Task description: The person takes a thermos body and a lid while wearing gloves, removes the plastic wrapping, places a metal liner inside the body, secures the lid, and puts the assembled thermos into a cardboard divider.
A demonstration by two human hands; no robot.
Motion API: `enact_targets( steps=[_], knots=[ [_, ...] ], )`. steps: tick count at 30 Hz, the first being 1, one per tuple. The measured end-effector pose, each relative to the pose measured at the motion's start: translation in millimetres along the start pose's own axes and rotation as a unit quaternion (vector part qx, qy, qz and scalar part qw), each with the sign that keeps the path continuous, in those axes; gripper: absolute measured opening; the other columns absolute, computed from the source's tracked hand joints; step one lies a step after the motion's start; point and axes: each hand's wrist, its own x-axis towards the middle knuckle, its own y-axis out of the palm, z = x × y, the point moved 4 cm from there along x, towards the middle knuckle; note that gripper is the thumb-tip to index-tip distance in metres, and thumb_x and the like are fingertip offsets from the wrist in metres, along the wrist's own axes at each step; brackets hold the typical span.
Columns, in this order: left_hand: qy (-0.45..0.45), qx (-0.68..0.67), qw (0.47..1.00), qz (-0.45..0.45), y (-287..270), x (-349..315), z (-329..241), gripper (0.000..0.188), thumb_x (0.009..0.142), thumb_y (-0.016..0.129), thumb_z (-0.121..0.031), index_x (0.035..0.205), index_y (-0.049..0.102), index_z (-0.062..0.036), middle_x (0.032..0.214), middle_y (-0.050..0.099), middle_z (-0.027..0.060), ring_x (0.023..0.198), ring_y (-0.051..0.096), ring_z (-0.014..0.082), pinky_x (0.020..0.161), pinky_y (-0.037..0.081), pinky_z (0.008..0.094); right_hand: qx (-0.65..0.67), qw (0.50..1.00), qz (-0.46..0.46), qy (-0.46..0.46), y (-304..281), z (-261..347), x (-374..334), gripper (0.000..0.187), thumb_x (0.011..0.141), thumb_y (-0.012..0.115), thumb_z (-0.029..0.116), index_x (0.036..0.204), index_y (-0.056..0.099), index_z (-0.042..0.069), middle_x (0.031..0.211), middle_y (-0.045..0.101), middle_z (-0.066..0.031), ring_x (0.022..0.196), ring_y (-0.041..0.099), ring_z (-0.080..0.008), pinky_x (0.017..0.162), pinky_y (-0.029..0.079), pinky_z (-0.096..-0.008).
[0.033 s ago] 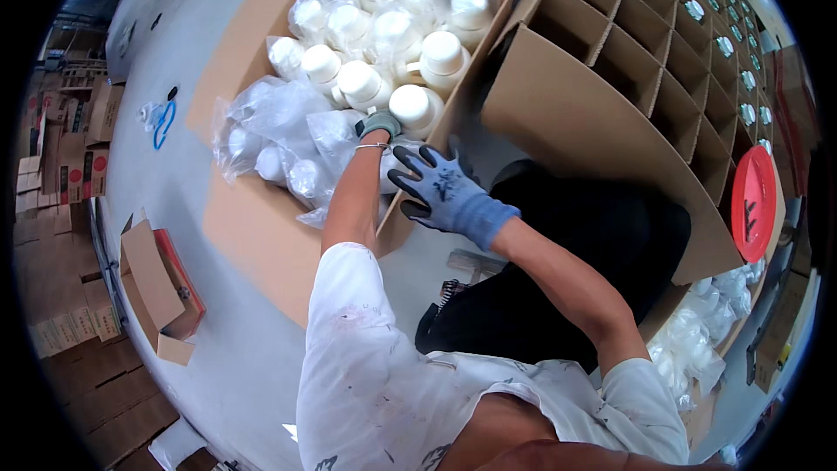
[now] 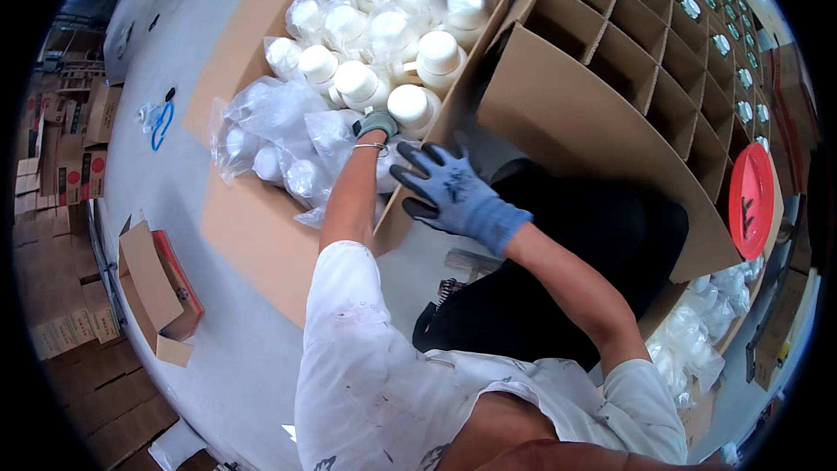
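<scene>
An open cardboard box (image 2: 253, 222) holds several white plastic jugs with white caps. A bare jug (image 2: 413, 108) stands just right of my left hand (image 2: 376, 126), which reaches down among the jugs in a grey-green glove. Its fingers are hidden, so what they touch does not show. Clear plastic bags (image 2: 275, 113) cover jugs to the left of that hand, and more bagged jugs (image 2: 347, 26) stand at the back. Over the box's near right edge, my right hand (image 2: 458, 196) spreads its fingers in a blue glove with dark fingertips, holding nothing.
A divided carton (image 2: 575, 118) on the right has capped bottles (image 2: 721, 44) in some cells. On its side rests a red plastic dish (image 2: 751, 201) with small dark pieces. Clear plastic bags (image 2: 697, 331) lie at lower right. A small open carton (image 2: 153, 283) sits on the left floor.
My right hand has shifted slightly right, its fingers still spread. My left hand stays among the jugs.
</scene>
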Motion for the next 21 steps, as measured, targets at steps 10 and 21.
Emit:
enact_targets(
  steps=[10,21],
  knots=[
    [0.249,-0.285,0.868,-0.32,-238,-214,-114,0.023,0.078,0.071,-0.016,0.092,0.061,-0.001,0.076,0.06,0.0135,0.066,0.057,0.0276,0.062,0.045,0.038,-0.017,0.969,-0.203,0.142,-179,-32,-112,0.072,0.079,0.07,0.015,0.143,0.038,0.009,0.145,0.037,-0.0186,0.136,0.034,-0.0348,0.112,0.029,-0.0431],
    [0.531,-0.288,0.796,0.048,-268,-358,-283,0.056,0.07,0.08,-0.015,0.119,0.059,0.0022,0.107,0.065,0.011,0.09,0.062,0.021,0.079,0.05,0.0324,0.45,0.845,-0.288,-0.034,-311,24,-199,0.071,0.073,0.081,0.025,0.133,0.05,0.008,0.128,0.056,-0.0086,0.118,0.053,-0.0203,0.103,0.041,-0.0351]
  ],
)
